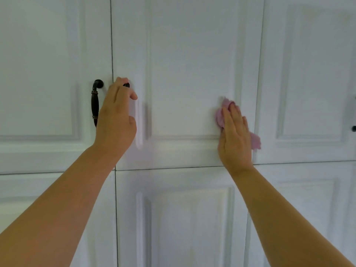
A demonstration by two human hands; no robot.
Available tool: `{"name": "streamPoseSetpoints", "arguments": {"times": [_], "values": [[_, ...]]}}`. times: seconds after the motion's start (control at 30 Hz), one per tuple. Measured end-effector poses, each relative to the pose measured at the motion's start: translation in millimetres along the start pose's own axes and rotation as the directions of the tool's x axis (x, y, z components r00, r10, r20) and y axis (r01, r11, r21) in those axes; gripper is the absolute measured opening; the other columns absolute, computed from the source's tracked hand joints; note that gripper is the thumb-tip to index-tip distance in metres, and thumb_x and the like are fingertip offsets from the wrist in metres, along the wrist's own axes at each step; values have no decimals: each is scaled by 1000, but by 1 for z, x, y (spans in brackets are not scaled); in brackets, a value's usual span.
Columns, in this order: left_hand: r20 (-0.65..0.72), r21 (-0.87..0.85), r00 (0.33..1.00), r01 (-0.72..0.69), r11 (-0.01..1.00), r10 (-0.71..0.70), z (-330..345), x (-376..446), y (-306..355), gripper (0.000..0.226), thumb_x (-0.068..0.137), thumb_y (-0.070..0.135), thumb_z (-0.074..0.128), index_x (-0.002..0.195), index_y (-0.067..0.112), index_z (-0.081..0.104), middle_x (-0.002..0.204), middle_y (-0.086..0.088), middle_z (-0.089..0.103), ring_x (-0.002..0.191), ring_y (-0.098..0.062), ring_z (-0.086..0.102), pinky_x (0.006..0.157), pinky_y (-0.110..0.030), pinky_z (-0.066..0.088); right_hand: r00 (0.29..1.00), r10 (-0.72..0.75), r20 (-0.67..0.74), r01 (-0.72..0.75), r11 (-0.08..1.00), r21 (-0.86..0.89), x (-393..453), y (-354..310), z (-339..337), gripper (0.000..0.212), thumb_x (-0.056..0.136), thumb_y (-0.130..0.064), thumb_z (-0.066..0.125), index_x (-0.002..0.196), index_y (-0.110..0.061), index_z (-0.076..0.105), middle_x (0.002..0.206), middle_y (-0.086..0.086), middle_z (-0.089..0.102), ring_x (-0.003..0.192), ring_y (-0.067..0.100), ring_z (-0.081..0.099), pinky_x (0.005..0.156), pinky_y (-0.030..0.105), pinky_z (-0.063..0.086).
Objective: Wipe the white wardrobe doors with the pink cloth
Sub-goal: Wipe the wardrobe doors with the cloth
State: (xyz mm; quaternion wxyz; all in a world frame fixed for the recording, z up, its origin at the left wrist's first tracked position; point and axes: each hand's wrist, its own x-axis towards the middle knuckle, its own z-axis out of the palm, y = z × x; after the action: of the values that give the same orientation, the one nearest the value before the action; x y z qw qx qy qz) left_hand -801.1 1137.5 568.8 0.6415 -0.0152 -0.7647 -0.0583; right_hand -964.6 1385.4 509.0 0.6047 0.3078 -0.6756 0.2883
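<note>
- Pink cloth (pixel 219 117) lies flat against the middle white wardrobe door (pixel 192 64), near its right edge, pinned under the right hand (pixel 234 137).
- That hand's fingers are straight and together, pressing the cloth; pink shows above the fingertips and past the little-finger side.
- The left hand (pixel 115 116) curls round a dark handle (pixel 126 85) at the same door's left edge.
- Another dark handle (pixel 95 102) hangs just beside it on the neighbouring door (pixel 38 74).

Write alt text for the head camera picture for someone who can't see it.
A right hand presses a crumpled pink cloth flat against a white panelled wardrobe door, while the left hand grips that door's dark metal handle. A matching dark curved handle sits on the neighbouring door to the left.
</note>
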Motion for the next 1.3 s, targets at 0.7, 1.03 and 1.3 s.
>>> {"name": "streamPoseSetpoints", "arguments": {"times": [0.7,1.03,1.3], "values": [[-141,-103,975,-185,977,170,-81,-21,83,27,66,-9,53,86,9,54,136,-8,56,120,-30,45,76,-27,37,369,925,96,-730,224,646,-40,-112,-31,14,85,-19,23,89,-24,36,92,15,42,71,30,43,56,37,45],[-147,-114,967,-225,968,208,-87,-22,86,26,69,-4,52,77,19,43,135,-7,57,113,-35,50,74,-30,36,225,877,425,-744,-126,656,-50,-197,-68,35,94,2,23,112,-17,47,58,1,53,33,14,41,38,22,33],[-189,-174,949,-284,943,251,-85,-23,95,24,63,-4,45,75,16,38,132,-12,58,106,-36,49,80,-12,26,-17,939,343,-776,-229,588,-28,-148,-55,22,87,-14,26,81,-23,46,71,7,56,53,20,45,46,35,43]]}}
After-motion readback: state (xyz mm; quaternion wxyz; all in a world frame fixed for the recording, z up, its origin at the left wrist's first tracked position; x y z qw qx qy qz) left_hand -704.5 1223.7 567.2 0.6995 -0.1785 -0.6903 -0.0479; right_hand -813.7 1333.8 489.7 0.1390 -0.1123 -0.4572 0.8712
